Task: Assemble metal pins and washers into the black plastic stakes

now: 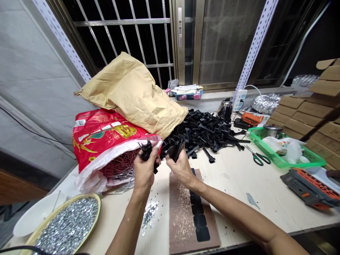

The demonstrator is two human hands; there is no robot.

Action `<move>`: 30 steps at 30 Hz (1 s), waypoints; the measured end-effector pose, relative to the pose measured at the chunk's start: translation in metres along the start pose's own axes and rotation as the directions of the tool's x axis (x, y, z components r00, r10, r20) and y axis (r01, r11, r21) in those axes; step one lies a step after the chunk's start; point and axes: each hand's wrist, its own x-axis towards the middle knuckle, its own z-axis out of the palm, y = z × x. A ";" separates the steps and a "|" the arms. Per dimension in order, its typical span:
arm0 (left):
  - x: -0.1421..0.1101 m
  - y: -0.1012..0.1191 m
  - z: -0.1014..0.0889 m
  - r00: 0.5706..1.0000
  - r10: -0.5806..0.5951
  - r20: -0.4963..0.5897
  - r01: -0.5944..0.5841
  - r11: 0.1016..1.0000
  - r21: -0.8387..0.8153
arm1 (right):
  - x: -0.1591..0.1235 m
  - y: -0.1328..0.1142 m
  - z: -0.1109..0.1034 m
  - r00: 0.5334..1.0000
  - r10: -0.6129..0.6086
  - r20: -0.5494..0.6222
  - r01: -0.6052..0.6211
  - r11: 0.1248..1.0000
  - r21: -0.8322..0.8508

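Note:
My left hand (146, 164) is closed around several black plastic parts (145, 150), their ends poking out past the fingers. Close beside it, my right hand (182, 166) grips more black plastic parts (175, 148). Behind the hands lies a big heap of similar black parts (207, 131), partly under a brown paper sack (132, 88). Left of my left hand, an open red bag (106, 131) shows long reddish-brown rods (119, 164). Below my right hand is a brown board (180, 212) with a row of black rounded squares (200, 219) and pale crumbs.
A yellow-rimmed bowl of metal washers (71, 223) stands front left, with loose washers (150, 210) on the table. To the right are scissors (257, 156), a green basket (287, 163), an orange-black power tool (310, 187) and stacked cardboard boxes (305, 113).

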 end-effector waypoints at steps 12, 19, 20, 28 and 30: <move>-0.028 0.008 -0.015 0.988 0.155 0.026 -0.152 0.902 0.404 | -0.011 0.003 -0.036 0.995 -0.015 -0.094 0.008 0.997 -0.075; -0.017 0.011 -0.021 0.988 0.145 0.050 -0.153 0.924 0.350 | -0.018 0.016 -0.047 0.999 -0.014 -0.051 0.008 0.993 -0.117; -0.014 0.009 -0.021 0.990 0.140 0.014 -0.138 0.948 0.287 | -0.019 0.017 -0.048 0.999 -0.009 -0.044 0.004 0.993 -0.116; -0.007 -0.001 -0.021 1.000 0.002 0.003 -0.002 1.000 -0.029 | -0.026 0.018 -0.053 0.999 0.038 -0.019 -0.040 0.990 -0.138; -0.007 -0.004 -0.020 0.997 -0.074 0.014 0.075 0.993 -0.092 | -0.026 0.017 -0.053 0.998 0.057 -0.008 -0.057 0.987 -0.152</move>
